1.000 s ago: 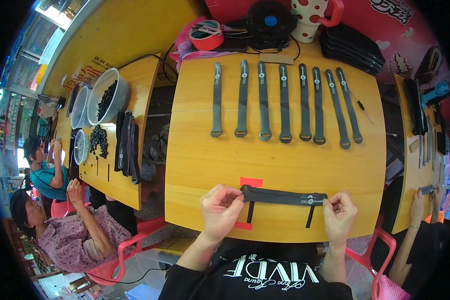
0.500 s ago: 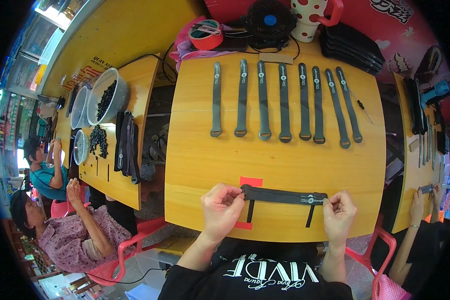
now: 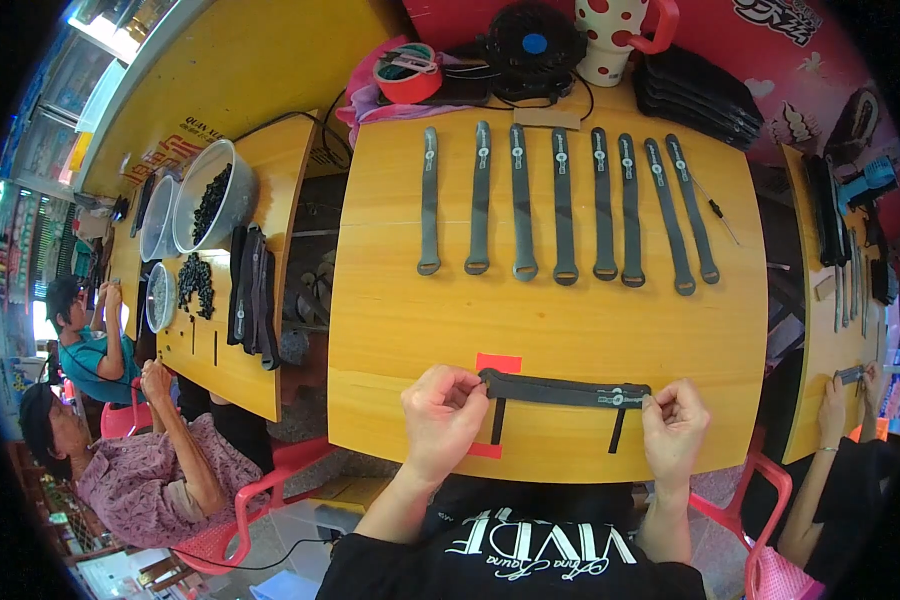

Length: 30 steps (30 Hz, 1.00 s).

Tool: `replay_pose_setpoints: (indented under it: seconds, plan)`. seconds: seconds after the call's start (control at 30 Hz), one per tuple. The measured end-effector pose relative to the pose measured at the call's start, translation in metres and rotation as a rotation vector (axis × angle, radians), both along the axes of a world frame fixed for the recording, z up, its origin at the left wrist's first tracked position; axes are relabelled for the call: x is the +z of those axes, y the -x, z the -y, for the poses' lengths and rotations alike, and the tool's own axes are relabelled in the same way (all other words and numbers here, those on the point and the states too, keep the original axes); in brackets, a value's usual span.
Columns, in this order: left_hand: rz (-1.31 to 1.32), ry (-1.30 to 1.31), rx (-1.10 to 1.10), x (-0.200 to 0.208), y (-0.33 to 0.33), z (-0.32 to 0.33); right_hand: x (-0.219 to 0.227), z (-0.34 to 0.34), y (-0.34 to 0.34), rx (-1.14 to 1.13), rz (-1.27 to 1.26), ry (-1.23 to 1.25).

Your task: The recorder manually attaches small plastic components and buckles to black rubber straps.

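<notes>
From the head view, I see both forearms reaching in over the table's near edge, the left slanting inward, the right almost straight. The left hand (image 3: 444, 416) has its thumb and forefinger pinched together on one end of a dark grey fastening strap (image 3: 560, 391); the right hand (image 3: 675, 425) pinches the other end. The strap spans the gap between them, nearly level; whether it is one layer or two I can't tell. Two short black strips (image 3: 618, 430) run from under it toward the person, one beside each hand. Two red tape patches (image 3: 498, 362) sit by the left hand, one just beyond, one nearer the body. Well beyond both hands I count eight slotted grey straps (image 3: 563, 215) in a row, with one slim screwdriver (image 3: 716, 209) beside the rightmost.
</notes>
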<state>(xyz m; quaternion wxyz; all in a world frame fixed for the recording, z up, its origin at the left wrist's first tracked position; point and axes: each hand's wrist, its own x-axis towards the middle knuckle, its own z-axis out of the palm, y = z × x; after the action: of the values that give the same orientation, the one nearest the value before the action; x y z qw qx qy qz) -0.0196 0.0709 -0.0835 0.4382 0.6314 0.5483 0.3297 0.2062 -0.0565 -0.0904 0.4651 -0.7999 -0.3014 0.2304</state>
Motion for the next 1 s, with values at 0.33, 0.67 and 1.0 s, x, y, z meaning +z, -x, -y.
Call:
replay_pose_setpoints:
  seconds: [0.33, 0.67, 1.0]
  plan:
    - [-0.091, -0.083, -0.033, 0.001, -0.002, 0.001, -0.002, 0.001, 0.0, 0.0, 0.003, -0.007]
    - [-0.049, -0.056, -0.06, 0.001, 0.0, -0.002, 0.003, -0.002, -0.001, 0.021, 0.095, -0.013]
    - [-0.433, -0.578, -0.355, 0.017, 0.009, 0.016, 0.002, -0.001, 0.001, 0.01, 0.081, -0.054]
